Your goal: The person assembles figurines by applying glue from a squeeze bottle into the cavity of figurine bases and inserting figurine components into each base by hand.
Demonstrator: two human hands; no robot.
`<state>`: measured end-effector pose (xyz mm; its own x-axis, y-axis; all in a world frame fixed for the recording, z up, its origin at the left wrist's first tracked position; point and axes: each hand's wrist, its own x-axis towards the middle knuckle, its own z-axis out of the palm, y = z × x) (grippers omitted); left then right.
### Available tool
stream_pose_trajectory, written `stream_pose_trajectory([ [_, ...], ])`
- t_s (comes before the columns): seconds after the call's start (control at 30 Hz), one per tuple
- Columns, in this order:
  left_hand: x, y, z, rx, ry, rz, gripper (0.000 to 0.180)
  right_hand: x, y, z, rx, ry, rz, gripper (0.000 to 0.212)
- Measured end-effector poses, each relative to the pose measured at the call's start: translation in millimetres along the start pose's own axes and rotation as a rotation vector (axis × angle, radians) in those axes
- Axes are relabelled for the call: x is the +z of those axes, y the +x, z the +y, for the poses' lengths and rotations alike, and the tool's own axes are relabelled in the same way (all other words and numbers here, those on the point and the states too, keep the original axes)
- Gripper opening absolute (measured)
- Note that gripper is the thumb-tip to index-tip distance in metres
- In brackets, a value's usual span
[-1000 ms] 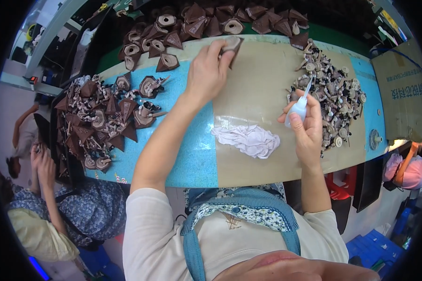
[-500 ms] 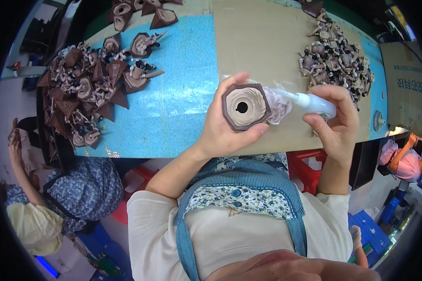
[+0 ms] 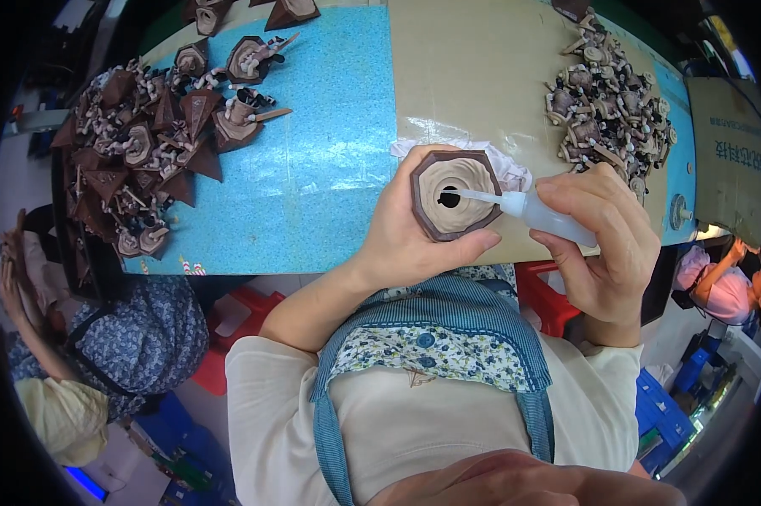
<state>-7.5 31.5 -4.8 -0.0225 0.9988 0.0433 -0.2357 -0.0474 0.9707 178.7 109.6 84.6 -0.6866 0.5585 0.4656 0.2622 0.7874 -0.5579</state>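
Note:
My left hand (image 3: 406, 236) holds a brown hexagonal piece (image 3: 453, 195) with a pale ribbed inside and a dark centre hole, raised above the table's near edge. My right hand (image 3: 604, 244) grips a small clear squeeze bottle (image 3: 542, 214). Its thin white nozzle points left, with the tip at the piece's centre hole. A crumpled white cloth (image 3: 505, 171) lies on the table just behind the piece, partly hidden by it.
A blue and tan table (image 3: 330, 152) carries a heap of brown pieces (image 3: 140, 148) on the left and a pile of small pale and brown parts (image 3: 608, 101) on the right. Another person (image 3: 102, 346) sits at the left, one more (image 3: 726, 282) at the far right.
My left hand fetched a brown piece from the far side of the table and brought it close. My right hand swung the bottle over until its nozzle reached the piece's hole.

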Motion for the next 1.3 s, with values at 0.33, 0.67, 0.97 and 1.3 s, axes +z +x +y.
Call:
stream_pose_trajectory([
  [0.33,2.2,0.5,-0.8,-0.015,-0.009,-0.003,0.07,2.3,-1.0,2.4,-0.013,-0.017,-0.004,0.033],
  [0.67,2.4,3.4,1.3,-0.14,-0.055,0.016,0.065,7.1,-2.4,7.2,0.018,-0.002,0.014,0.031],
  [0.97,-15.1,7.4,13.6,-0.149,0.294,0.039,0.063,22.6,-19.6,60.9,0.524,0.634,0.168,0.038],
  [1.3,-36.2,12.7,40.1,0.261,0.948,0.042,0.073,103.0,5.9,116.3,0.574,0.446,0.182,0.031],
])
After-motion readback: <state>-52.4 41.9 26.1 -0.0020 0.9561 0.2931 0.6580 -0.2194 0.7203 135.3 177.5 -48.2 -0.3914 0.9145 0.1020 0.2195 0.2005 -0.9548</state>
